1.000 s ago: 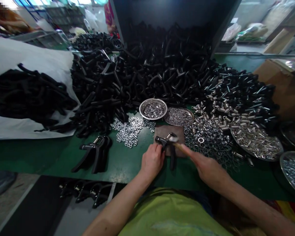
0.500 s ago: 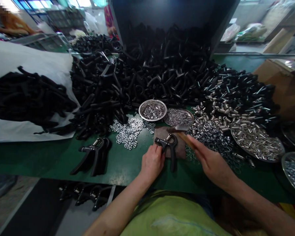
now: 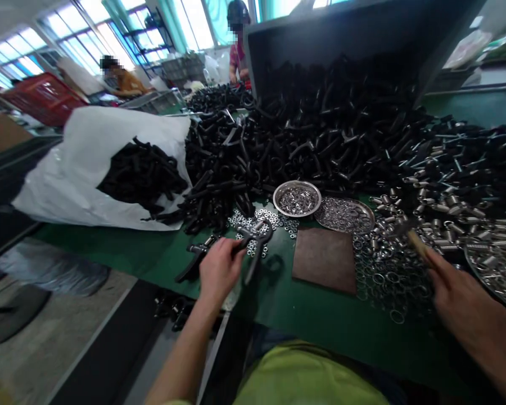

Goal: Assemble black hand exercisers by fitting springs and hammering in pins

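My left hand (image 3: 220,269) is closed on one handle of a black hand grip strengthener (image 3: 259,247), raised over the green tabletop and in front of the loose nuts. Beside that hand, partly covered by it, lies another hand grip (image 3: 189,269). My right hand (image 3: 468,301) grips a hammer (image 3: 418,244) by its wooden handle; the hammer's head is blurred above the pile of metal rings (image 3: 383,281). Between the hands a square brown plate (image 3: 325,260) lies bare on the table.
Small nuts (image 3: 265,216) lie near a steel bowl (image 3: 277,207) of small metal parts and a shallow dish (image 3: 346,216). Springs (image 3: 447,225) heap up at right. Black handles (image 3: 278,146) cover the back; a white sack (image 3: 84,169) stands left. Two people sit beyond.
My left hand has carried the hand grip off the brown plate to the left. My right hand has moved right with the hammer. The view has turned left.
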`<move>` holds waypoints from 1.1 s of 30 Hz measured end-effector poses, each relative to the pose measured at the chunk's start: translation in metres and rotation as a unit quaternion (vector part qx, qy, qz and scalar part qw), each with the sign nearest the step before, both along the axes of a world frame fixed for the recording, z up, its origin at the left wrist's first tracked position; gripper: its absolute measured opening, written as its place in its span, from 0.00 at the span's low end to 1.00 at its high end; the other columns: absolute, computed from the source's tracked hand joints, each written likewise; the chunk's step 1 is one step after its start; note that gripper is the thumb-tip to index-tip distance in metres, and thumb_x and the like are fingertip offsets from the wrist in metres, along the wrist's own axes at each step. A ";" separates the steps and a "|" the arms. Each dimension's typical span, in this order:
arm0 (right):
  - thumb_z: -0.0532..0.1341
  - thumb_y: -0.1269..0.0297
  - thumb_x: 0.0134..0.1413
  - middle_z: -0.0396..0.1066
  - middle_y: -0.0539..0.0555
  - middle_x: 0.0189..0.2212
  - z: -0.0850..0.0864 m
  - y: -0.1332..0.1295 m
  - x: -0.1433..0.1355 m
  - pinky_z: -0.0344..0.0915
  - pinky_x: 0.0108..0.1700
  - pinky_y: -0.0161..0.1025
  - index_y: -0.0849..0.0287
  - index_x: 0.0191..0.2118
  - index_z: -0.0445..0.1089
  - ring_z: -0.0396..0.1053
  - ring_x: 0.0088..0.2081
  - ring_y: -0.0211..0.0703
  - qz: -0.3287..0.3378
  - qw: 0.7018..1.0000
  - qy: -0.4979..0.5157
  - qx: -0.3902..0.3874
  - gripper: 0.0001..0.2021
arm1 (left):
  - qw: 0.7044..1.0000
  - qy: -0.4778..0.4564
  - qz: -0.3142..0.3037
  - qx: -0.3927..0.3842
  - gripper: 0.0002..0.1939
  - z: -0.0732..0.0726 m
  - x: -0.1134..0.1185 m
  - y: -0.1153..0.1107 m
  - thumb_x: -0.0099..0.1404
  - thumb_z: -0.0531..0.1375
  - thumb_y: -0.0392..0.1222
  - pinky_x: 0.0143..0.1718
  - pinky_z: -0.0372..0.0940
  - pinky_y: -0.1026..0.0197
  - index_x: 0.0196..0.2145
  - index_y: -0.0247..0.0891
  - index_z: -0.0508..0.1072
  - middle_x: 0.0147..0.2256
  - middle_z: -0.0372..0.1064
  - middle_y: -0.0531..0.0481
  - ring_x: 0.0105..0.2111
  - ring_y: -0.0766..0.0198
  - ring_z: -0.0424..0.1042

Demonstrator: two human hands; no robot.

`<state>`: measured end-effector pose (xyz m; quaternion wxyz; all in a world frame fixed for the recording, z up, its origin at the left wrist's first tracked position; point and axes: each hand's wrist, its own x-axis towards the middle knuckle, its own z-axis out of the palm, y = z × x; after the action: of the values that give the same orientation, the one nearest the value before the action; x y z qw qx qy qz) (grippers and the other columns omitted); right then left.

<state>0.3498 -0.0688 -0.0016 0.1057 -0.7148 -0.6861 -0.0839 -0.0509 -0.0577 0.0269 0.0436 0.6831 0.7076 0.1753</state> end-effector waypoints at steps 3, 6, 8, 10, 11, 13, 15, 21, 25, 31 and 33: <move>0.46 0.55 0.61 0.71 0.62 0.31 -0.013 -0.003 0.030 0.53 0.16 0.43 0.43 0.66 0.45 0.65 0.18 0.49 -0.063 0.998 -0.014 -0.002 0.28 | 0.989 0.070 0.132 0.001 0.11 0.010 -0.066 -0.011 0.63 0.54 0.47 0.33 0.60 0.61 0.39 0.40 0.71 0.39 0.70 0.49 0.39 0.58 0.69; 0.46 0.58 0.60 0.64 0.57 0.23 -0.025 -0.003 0.044 0.48 0.15 0.41 0.43 0.66 0.45 0.61 0.16 0.47 -0.102 0.994 -0.021 -0.028 0.28 | 0.971 0.121 0.196 -0.068 0.14 0.003 -0.117 -0.021 0.64 0.51 0.48 0.30 0.59 0.61 0.39 0.40 0.71 0.39 0.71 0.47 0.39 0.55 0.70; 0.46 0.62 0.59 0.61 0.55 0.21 -0.027 -0.003 0.044 0.46 0.16 0.40 0.44 0.66 0.43 0.62 0.17 0.48 -0.099 0.993 -0.028 -0.049 0.29 | 0.967 0.120 0.189 -0.121 0.15 -0.003 -0.135 -0.025 0.64 0.51 0.48 0.31 0.61 0.61 0.40 0.39 0.72 0.40 0.71 0.45 0.39 0.56 0.70; 0.46 0.65 0.58 0.61 0.54 0.20 -0.024 -0.003 0.040 0.48 0.19 0.41 0.46 0.67 0.42 0.65 0.20 0.50 -0.073 0.995 -0.044 -0.054 0.30 | 0.964 0.126 0.193 -0.135 0.18 -0.003 -0.138 -0.024 0.64 0.50 0.50 0.32 0.62 0.60 0.44 0.39 0.71 0.42 0.71 0.44 0.40 0.54 0.71; 0.46 0.66 0.58 0.61 0.54 0.20 -0.022 -0.004 0.037 0.50 0.20 0.42 0.47 0.67 0.42 0.65 0.21 0.51 -0.056 0.996 -0.059 -0.048 0.31 | 0.963 0.135 0.199 -0.120 0.19 0.000 -0.135 -0.020 0.65 0.49 0.52 0.33 0.63 0.59 0.46 0.40 0.70 0.44 0.70 0.43 0.41 0.52 0.70; 0.48 0.67 0.57 0.63 0.55 0.21 -0.016 -0.004 0.032 0.54 0.22 0.44 0.51 0.66 0.47 0.65 0.25 0.53 -0.031 0.994 -0.101 -0.021 0.30 | 0.970 0.150 0.185 -0.056 0.21 0.008 -0.116 -0.003 0.65 0.49 0.52 0.36 0.64 0.56 0.49 0.40 0.69 0.46 0.69 0.42 0.44 0.50 0.69; 0.49 0.67 0.57 0.66 0.59 0.27 -0.012 -0.001 0.029 0.58 0.26 0.45 0.56 0.62 0.58 0.65 0.29 0.53 -0.010 0.991 -0.134 0.013 0.26 | 0.986 0.131 0.103 0.017 0.19 0.017 -0.085 0.030 0.66 0.50 0.49 0.41 0.65 0.56 0.49 0.40 0.69 0.47 0.69 0.44 0.45 0.53 0.68; 0.51 0.67 0.58 0.68 0.61 0.44 -0.007 0.030 0.020 0.65 0.40 0.46 0.60 0.50 0.70 0.66 0.41 0.52 0.095 0.987 -0.103 0.084 0.17 | 0.988 -0.007 -0.136 0.068 0.12 0.024 0.039 0.191 0.62 0.57 0.39 0.52 0.60 0.59 0.44 0.40 0.73 0.47 0.69 0.47 0.49 0.59 0.66; 0.52 0.66 0.59 0.69 0.58 0.43 0.001 0.050 0.008 0.65 0.39 0.42 0.57 0.49 0.70 0.66 0.42 0.48 0.130 0.988 -0.043 0.074 0.15 | 0.989 -0.037 -0.114 0.085 0.21 0.022 0.096 0.291 0.62 0.58 0.37 0.56 0.57 0.55 0.53 0.34 0.66 0.55 0.61 0.40 0.55 0.54 0.60; 0.52 0.69 0.59 0.69 0.57 0.40 0.010 0.068 0.002 0.65 0.42 0.42 0.58 0.46 0.71 0.65 0.42 0.47 0.142 0.990 0.028 0.008 0.14 | 0.990 -0.111 -0.051 0.073 0.15 0.016 0.126 0.355 0.57 0.61 0.33 0.50 0.61 0.50 0.42 0.26 0.70 0.46 0.65 0.31 0.48 0.47 0.66; 0.52 0.69 0.59 0.70 0.57 0.38 0.009 0.078 0.004 0.65 0.41 0.42 0.57 0.43 0.72 0.65 0.42 0.47 0.139 0.989 0.042 -0.011 0.13 | 0.986 -0.130 -0.046 0.089 0.12 0.019 0.127 0.354 0.58 0.60 0.33 0.51 0.60 0.52 0.41 0.29 0.70 0.48 0.64 0.33 0.49 0.49 0.65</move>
<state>0.3535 0.0094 0.0079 0.1378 -0.6166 -0.7745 -0.0307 0.0757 0.2959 0.0458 0.0823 0.6872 0.6456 0.3227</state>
